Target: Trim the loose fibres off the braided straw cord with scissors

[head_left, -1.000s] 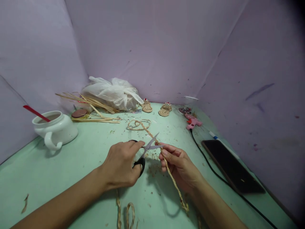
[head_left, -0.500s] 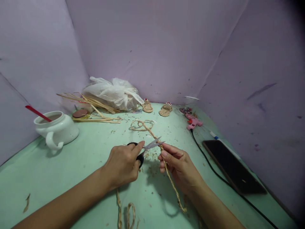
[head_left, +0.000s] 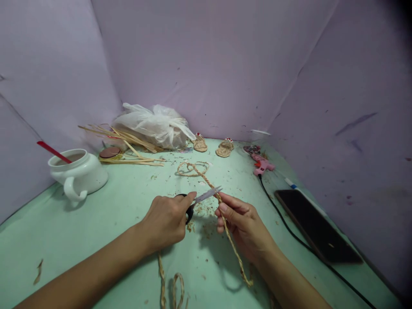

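"Mid-table, the braided cord [head_left: 236, 252] slants across the scissors [head_left: 207, 196], its far end looped on the tabletop [head_left: 122, 206]. Your R hand [head_left: 243, 221] pinches it, thumb to fingers; your L hand [head_left: 167, 219] is curled round the scissor handles, blades nearly together. Can't tell if it's cut thru."

"OK, main risk?"

"Your R fingertips sit just beside the blade tips. If the cord slips or you reach too far w/ the L, you could nick skin. Blades off-line could also chew the braid, & a loose pinch could let cut strands unravel."

"Edges & room?"

"Beyond the loop, small sandals [head_left: 225, 148] sit nr the back wall [head_left: 209, 73]. On your R, the glue gun [head_left: 264, 166], its black cable [head_left: 283, 214] & the phone [head_left: 317, 225] crowd in; swinging out could snag the cable. More room on your L, up to the white pot [head_left: 92, 171]."
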The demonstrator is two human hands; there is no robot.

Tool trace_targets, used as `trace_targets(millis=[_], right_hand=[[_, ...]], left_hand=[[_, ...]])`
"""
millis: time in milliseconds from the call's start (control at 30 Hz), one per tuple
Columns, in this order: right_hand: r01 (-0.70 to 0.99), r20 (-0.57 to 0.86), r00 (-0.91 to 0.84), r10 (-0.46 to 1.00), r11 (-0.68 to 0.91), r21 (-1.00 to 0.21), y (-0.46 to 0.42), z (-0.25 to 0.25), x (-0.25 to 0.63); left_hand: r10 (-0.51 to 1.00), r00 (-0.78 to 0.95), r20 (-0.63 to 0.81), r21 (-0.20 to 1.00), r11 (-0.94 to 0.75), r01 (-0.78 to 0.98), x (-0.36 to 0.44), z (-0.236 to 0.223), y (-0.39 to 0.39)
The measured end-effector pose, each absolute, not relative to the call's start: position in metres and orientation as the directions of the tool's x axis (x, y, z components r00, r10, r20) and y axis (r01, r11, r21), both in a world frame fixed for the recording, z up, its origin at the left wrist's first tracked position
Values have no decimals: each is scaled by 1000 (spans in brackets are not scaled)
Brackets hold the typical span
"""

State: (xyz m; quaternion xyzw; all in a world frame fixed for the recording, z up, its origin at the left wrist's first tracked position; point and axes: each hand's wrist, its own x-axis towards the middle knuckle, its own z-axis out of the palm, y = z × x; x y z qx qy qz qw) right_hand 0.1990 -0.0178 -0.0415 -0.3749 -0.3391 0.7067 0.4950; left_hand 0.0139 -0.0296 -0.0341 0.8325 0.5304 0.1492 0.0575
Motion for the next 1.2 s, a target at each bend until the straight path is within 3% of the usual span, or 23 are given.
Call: trace_targets(millis=[200,333,400,467,633,933,1200], right_hand=[[-484,-240,-253,937,-338,-807,-15,-40,201],[-505,-273,-296,916,-392,-769,-14,-38,200],[-507,-275,-316,908,-407,-760,-14,-38,200],[-504,-276,-331,903,-416,-757,-14,-38,200],[-502,-245,-361,900,-409,-762,-15,-39,202],[-283,-340,-640,689,-622,-730,-23,-44,196],[-239,-351,-668,656,-637,-733,-24,-51,194]], left_hand=[[920,347,184,587,-386,712,15,-33,-26],[988,100,120,894,-151,422,18,-34,-19],[999,8,35,963,-36,269,20,-33,-17],[1000,-26,-1,979,6,203,22,-32,-17],[999,4,40,973,-39,227,22,-28,-21],[970,-209,-125,962,67,-266,17,-31,-8],[988,-118,-101,964,68,-258,15,-35,-7]])
